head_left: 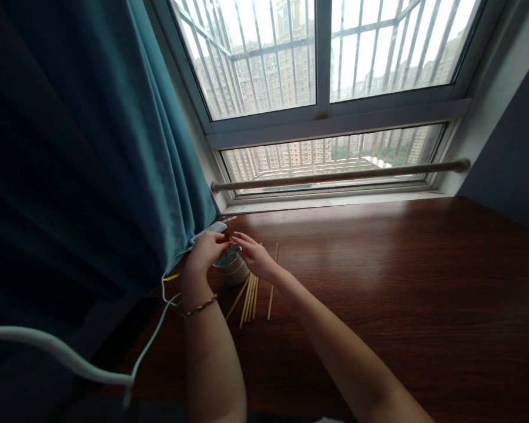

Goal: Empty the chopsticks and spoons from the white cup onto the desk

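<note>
A greyish round container (235, 274) stands on the brown wooden surface, its mouth partly covered by my hands. Above its rim, my left hand (208, 249) bends in from the left with the fingertips pinched. My right hand (254, 256) meets it from the right, thumb and fingers closed at the same spot. Something small and dark shows between the fingertips, too small to name. Thin items seem to stand inside the container, but they are unclear. Several wooden chopsticks (249, 299) lie fanned beside it, and a single chopstick (273, 282) lies apart to the right.
A white power strip (211, 229) lies behind my left hand, near the blue curtain (158, 147). A white cable (147, 346) runs down the left edge, by a yellow strip (171, 277). A horizontal rail (339, 177) crosses the window beyond the wooden surface (401, 282).
</note>
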Demonstrator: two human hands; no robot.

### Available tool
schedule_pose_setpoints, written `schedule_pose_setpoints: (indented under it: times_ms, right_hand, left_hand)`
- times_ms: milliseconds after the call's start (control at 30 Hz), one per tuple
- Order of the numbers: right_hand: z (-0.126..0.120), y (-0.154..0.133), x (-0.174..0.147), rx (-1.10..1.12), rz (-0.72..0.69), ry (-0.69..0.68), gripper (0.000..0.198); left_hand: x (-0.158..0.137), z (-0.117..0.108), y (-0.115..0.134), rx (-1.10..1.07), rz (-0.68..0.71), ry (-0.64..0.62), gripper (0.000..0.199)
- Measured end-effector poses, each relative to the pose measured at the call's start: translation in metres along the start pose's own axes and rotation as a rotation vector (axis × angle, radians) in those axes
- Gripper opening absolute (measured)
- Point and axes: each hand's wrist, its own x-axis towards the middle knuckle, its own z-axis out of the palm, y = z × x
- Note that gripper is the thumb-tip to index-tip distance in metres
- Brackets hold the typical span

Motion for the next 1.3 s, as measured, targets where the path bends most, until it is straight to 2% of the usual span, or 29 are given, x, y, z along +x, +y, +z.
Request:
schedule_pose_setpoints:
  times_ms: [167,300,400,467,500,567,633,700,767,800,933,1133,1300]
  right_hand:
    - [-0.009,-0.018,0.008,0.026,-0.032,0.054,0.049]
    - [-0.03,-0.049,0.016,0.072,-0.093,0.129,0.044]
    - [-0.051,-0.071,0.021,0.161,-0.132,0.286,0.039]
    - [-0.066,-0.074,0.024,0.204,-0.104,0.459,0.035]
    - [-0.073,-0.071,0.024,0.217,-0.069,0.547,0.033]
    - [-0.087,-0.055,0.023,0.22,0.047,0.649,0.033]
    - [-0.098,-0.032,0.019,0.166,0.224,0.632,0.038]
    - [-0.105,-0.008,0.012,0.008,0.425,0.594,0.051]
    - [-0.107,0.014,0.002,-0.21,0.643,0.528,0.058]
    - [-0.106,0.023,-0.003,-0.249,0.689,0.509,0.053]
    - [-0.092,0.047,-0.019,-0.303,0.771,0.462,0.034]
    - [-0.066,0.068,-0.028,-0.335,0.809,0.404,0.022]
    - [-0.052,0.083,-0.037,-0.335,0.801,0.372,0.016]
  left_hand:
    - [-0.019,-0.017,0.028,-0.012,0.043,0.194,0.026]
    - [-0.044,-0.035,0.055,-0.062,0.158,0.497,0.025]
    - [-0.062,-0.043,0.075,-0.227,0.223,0.747,0.026]
    - [-0.069,-0.044,0.086,-0.341,0.272,0.836,0.024]
    - [-0.069,-0.043,0.091,-0.399,0.297,0.842,0.022]
    - [-0.064,-0.036,0.098,-0.504,0.328,0.764,0.021]
    - [-0.051,-0.025,0.1,-0.554,0.313,0.612,0.021]
    - [-0.036,-0.011,0.099,-0.491,0.278,0.443,0.021]
    - [-0.023,0.0,0.096,-0.382,0.263,0.36,0.02]
    - [-0.019,0.004,0.096,-0.335,0.262,0.335,0.02]
    - [-0.015,0.008,0.093,-0.282,0.261,0.305,0.023]
    - [-0.022,-0.002,0.087,-0.367,0.227,0.369,0.022]
    - [-0.027,-0.009,0.087,-0.358,0.209,0.418,0.022]
